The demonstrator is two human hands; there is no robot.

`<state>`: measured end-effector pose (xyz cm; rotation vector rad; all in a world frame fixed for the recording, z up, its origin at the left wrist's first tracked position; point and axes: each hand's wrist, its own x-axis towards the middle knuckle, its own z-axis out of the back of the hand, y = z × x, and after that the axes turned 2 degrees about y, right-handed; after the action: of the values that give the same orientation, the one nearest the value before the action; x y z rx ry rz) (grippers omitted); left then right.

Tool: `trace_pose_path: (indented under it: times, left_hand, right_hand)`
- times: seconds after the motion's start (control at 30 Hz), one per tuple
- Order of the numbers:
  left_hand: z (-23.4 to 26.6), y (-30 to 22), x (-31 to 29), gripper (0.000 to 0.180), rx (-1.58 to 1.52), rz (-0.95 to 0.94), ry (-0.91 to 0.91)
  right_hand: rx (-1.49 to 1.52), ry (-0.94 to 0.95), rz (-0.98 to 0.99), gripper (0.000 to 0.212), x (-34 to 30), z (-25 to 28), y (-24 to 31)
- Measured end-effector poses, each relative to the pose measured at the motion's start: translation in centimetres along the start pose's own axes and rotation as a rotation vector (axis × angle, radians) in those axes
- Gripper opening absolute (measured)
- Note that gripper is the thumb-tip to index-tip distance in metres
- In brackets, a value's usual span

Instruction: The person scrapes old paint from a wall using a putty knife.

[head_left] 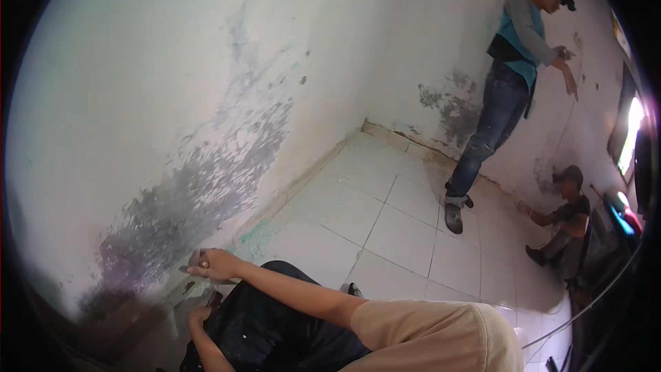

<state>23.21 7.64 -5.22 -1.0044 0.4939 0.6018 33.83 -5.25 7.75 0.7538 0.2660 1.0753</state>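
Note:
Low beside the left wall, my right hand is closed, with a ring on one finger. A small dark tip pokes out past its fingers toward the wall; what it belongs to is too small to make out. Bare grey plaster with many pale streaks, a scraped patch, spreads over the paint right by this hand. Below it, my left hand is curled near my knee, partly hidden. Something small and brownish shows at its fingers, its kind unclear.
Pale paint flakes lie on the white tiled floor along the wall's foot. A person in a cap stands near the far corner, and another person sits low by the right wall. A thin cable runs at the right.

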Motion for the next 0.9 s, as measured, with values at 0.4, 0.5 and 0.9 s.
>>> trace_pose_path:
  times: [0.4, 0.5, 0.9]
  left_hand:
    - [0.3, -11.3, -0.4, 0.052, 0.046, -0.29, 0.087]
    - [-0.2, -13.4, 0.0, 0.051, 0.05, -0.335, 0.12]
    - [-0.9, 0.4, 0.7, 0.05, -0.086, -0.167, 0.141]
  right_hand:
    - [-0.14, 0.268, -0.058, 0.059, -0.7, -1.8, 0.9]
    - [-0.147, 0.436, -0.11, 0.057, -0.1, -2.3, 0.2]
    - [-0.302, 0.588, -0.087, 0.049, -0.1, -2.5, -3.8]
